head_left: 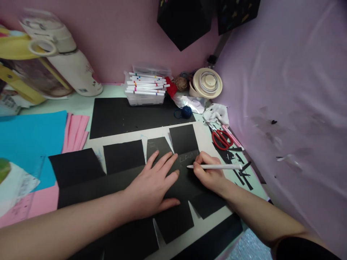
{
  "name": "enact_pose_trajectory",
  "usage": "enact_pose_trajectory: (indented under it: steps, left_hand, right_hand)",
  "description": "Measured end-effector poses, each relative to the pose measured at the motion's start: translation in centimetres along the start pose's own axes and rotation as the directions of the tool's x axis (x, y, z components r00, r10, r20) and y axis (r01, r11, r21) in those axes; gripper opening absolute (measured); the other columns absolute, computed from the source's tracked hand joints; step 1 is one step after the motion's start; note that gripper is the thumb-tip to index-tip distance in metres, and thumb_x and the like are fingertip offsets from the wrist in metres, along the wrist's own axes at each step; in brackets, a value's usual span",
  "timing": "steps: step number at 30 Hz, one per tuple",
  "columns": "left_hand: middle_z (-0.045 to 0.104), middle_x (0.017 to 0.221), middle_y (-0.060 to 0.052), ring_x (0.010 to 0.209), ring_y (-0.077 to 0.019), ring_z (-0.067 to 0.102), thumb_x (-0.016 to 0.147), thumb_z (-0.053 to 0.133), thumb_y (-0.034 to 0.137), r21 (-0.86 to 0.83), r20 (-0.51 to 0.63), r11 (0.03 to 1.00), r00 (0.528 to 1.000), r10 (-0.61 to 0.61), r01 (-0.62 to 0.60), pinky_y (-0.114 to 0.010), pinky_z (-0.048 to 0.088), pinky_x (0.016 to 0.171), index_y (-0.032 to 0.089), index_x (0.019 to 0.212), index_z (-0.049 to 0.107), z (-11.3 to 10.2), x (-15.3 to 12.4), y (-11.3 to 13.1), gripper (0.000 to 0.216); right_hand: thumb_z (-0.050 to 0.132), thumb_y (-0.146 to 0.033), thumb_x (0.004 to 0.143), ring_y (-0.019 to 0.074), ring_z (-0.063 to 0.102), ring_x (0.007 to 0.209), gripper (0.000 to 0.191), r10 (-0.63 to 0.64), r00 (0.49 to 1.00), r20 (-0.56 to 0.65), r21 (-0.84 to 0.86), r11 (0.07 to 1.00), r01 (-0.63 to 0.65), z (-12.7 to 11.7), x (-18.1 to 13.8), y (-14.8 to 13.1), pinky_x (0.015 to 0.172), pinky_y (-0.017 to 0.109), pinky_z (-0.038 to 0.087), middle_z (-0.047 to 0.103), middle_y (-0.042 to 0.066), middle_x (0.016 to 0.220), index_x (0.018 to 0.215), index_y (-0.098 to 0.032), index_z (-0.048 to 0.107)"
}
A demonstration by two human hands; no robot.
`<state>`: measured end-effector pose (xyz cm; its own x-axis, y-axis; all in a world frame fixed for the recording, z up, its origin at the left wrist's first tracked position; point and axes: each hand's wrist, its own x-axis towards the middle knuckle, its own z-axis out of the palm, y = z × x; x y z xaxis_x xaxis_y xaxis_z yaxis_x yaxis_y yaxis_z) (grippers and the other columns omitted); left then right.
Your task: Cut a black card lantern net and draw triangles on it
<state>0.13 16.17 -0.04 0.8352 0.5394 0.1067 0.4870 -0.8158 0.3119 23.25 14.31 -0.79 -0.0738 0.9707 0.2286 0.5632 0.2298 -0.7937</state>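
A large black paper cutout (116,186) with flaps along both long sides lies on a white sheet (206,135). My left hand (154,180) rests flat on the black paper, fingers spread, holding nothing. In my right hand (208,171) is a white pen (225,167), gripped between thumb and fingers. Its tip points left and is at the paper's surface, just below faint light zigzag marks (187,157). Whether the tip touches the paper is hard to see.
Red-handled scissors (222,139) and black paper scraps (241,171) lie at right. A box of white markers (146,97) stands behind, near a blue yarn ball (186,112). Blue paper (32,141), pink strips (76,131) and a white bottle (73,68) are at left. Black boxes (184,21) hang above.
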Motion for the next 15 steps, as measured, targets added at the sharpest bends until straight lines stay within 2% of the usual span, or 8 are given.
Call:
enact_pose_trajectory:
  steps: [3,6,8,15]
  left_hand:
    - [0.036,0.153,-0.021,0.143,-0.0379,0.028,0.083,0.058,0.064,0.003,0.01,1.0,1.0,0.003,-0.003,-0.06,0.015,0.116,0.017,0.124,0.058,-0.06,-0.03,0.01,0.062]
    - [0.036,0.153,-0.022,0.143,-0.0381,0.027,0.084,0.058,0.063,0.005,0.015,1.0,1.0,0.005,-0.005,-0.061,0.014,0.116,0.016,0.124,0.058,-0.11,-0.06,0.04,0.062]
    - [0.035,0.153,-0.022,0.144,-0.0379,0.027,0.084,0.057,0.064,0.004,0.017,1.0,1.0,0.005,-0.005,-0.061,0.014,0.116,0.016,0.125,0.057,-0.12,-0.05,0.05,0.062]
    - [0.035,0.153,-0.023,0.144,-0.0388,0.027,0.085,0.056,0.063,0.007,0.032,1.0,0.999,0.01,-0.01,-0.062,0.014,0.116,0.015,0.124,0.057,-0.21,0.08,0.01,0.062]
  right_hand:
    - [0.054,-0.022,0.084,0.0112,0.045,0.049,0.022,-0.03,1.0,-0.003,0.042,0.999,0.031,-0.02,-0.12,0.15,0.049,0.025,0.036,0.051,-0.003,0.057,0.064,-0.023,0.043]
    - [0.054,-0.024,0.085,0.0114,0.047,0.049,0.022,-0.086,0.994,0.062,0.066,0.994,0.082,-0.02,-0.21,0.28,0.05,0.026,0.037,0.055,-0.002,0.058,0.066,-0.023,0.044]
    - [0.055,-0.024,0.086,0.0111,0.048,0.049,0.021,-0.103,0.99,0.097,0.053,0.994,0.098,0.01,-0.24,0.31,0.05,0.026,0.037,0.057,-0.002,0.059,0.067,-0.023,0.046]
    - [0.057,-0.022,0.087,0.0112,0.051,0.05,0.02,-0.118,0.987,0.109,0.003,0.993,0.119,0.06,-0.2,0.14,0.051,0.026,0.038,0.06,-0.001,0.061,0.068,-0.022,0.049]
